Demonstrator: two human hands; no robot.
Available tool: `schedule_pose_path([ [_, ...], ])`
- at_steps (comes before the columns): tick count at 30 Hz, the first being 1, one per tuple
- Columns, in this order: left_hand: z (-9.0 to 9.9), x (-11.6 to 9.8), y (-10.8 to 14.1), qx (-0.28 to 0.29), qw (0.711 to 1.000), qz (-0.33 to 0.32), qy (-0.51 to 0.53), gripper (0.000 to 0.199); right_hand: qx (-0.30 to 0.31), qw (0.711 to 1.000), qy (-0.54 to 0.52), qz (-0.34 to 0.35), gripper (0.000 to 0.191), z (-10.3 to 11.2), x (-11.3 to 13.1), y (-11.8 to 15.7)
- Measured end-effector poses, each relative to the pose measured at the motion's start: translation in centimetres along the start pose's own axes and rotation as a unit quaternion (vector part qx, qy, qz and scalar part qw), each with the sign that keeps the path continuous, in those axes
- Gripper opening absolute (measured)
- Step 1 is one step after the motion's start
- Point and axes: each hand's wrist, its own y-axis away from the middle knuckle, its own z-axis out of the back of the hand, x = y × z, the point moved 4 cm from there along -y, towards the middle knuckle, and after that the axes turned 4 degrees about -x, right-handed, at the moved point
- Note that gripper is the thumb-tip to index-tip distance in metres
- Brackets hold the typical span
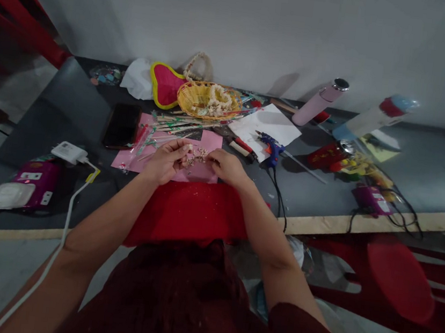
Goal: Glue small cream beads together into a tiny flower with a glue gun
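My left hand [167, 160] pinches one end of a strand of small cream-coloured pieces [198, 156], with a pale bit showing at the thumb tip. At the strand's other end, the fingers of my right hand [228, 166] are closed on it. Both hands are just above pink sheets [209, 139] at the table's front edge. Thin sticks with green bits [174, 124] lie scattered behind my left hand. A blue glue gun [272, 148] rests to the right, beside a red-and-black tool [244, 148]. Below the hands, a red cloth [195, 212] covers my lap.
Behind the sticks, a yellow basket [190, 99] holds a cream ring. A phone [122, 126] and a purple power strip [36, 182] with a white charger [70, 152] are on the left. To the right stand a pink flask [319, 103], a red can [327, 153] and a bottle [374, 117].
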Motion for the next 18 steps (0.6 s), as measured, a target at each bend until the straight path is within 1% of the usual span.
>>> schedule_pose_path([
  [2, 0.0, 0.2, 0.0, 0.003, 1.0, -0.003, -0.005, 0.021, -0.093, 0.993, -0.069, -0.008, 0.011, 0.6, 0.5, 0.2],
  [4, 0.0, 0.4, 0.0, 0.005, 1.0, -0.005, -0.014, 0.022, -0.17, 0.977, -0.127, -0.013, 0.011, 1.1, 1.1, 0.4],
  [6, -0.2, 0.7, 0.1, 0.007, 1.0, 0.006, -0.023, 0.022, -0.203, 0.966, -0.16, 0.001, 0.012, 1.3, 1.9, 0.6],
  [10, -0.7, 1.1, 0.3, 0.017, 0.999, 0.028, -0.042, 0.024, -0.197, 0.963, -0.179, 0.039, 0.012, 1.0, 2.7, 0.6],
  [18, -1.0, 1.2, 0.4, 0.028, 0.997, 0.02, -0.073, 0.025, -0.186, 0.965, -0.175, 0.053, 0.011, 0.5, 2.5, 0.6],
])
